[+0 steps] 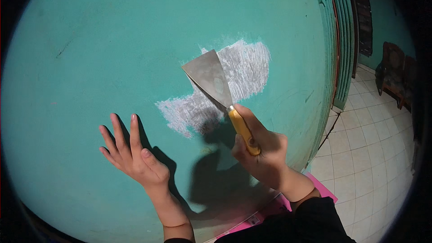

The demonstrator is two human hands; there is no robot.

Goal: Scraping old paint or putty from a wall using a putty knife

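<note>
My right hand grips the yellow handle of a putty knife. Its wide metal blade points up and to the left, over a rough whitish scraped patch in the paint of a green wall. The blade's far edge lies at the upper left border of that patch; whether it touches the surface I cannot tell. Left of the handle and below the patch, my left hand is spread with its fingers apart and holds nothing. Its back is towards the wall, and shadows of both hands fall on the paint.
Pink sheets lie on the floor at the foot of the wall. Pale floor tiles stretch to the right. Beyond the wall's end stand a green slatted door panel and a dark wooden chair.
</note>
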